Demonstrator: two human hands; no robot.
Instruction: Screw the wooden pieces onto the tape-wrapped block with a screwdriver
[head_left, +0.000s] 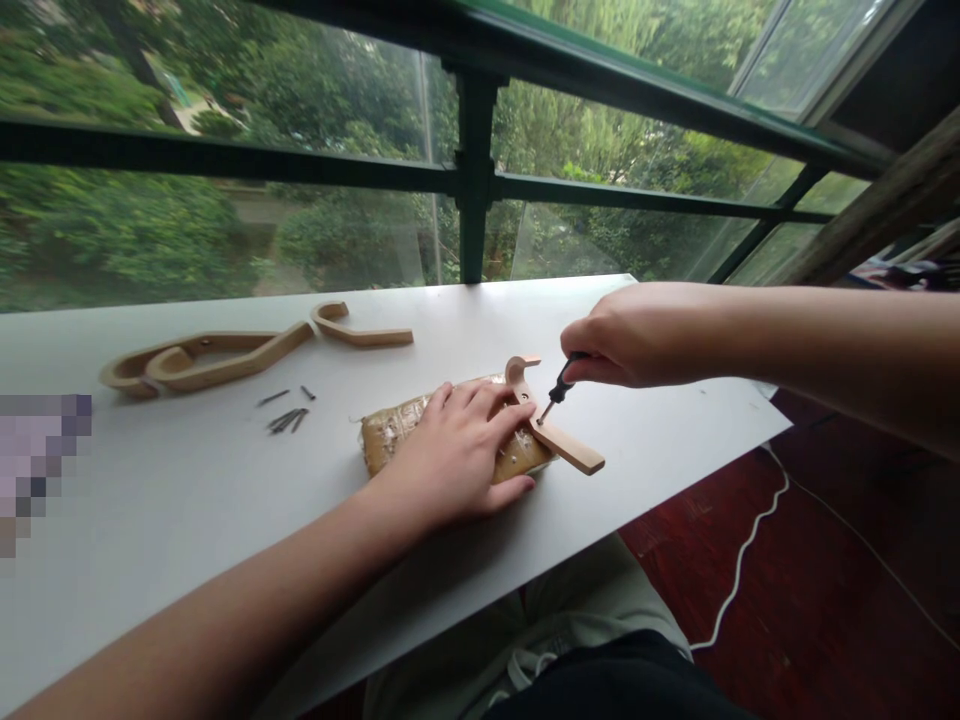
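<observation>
My right hand [611, 340] is closed around the dark handle of a screwdriver [559, 386]. Its tip meets a screw in a pale wooden hook [568, 446], whose curved end points toward the window. Under the hook lies a block wrapped in brown tape [390, 430], with small holes in its surface. My left hand [465, 450] presses down on this block with fingers spread, the index finger touching the hook's edge. Left of the block, several loose screws [286, 420] lie on the white table [225, 540].
More wooden hooks [225, 360] lie at the table's back left, one single hook [364, 335] beside them. Behind the table stands a window with a green frame [472, 180]. A white cable [750, 550] runs over the dark red floor [847, 580] at right.
</observation>
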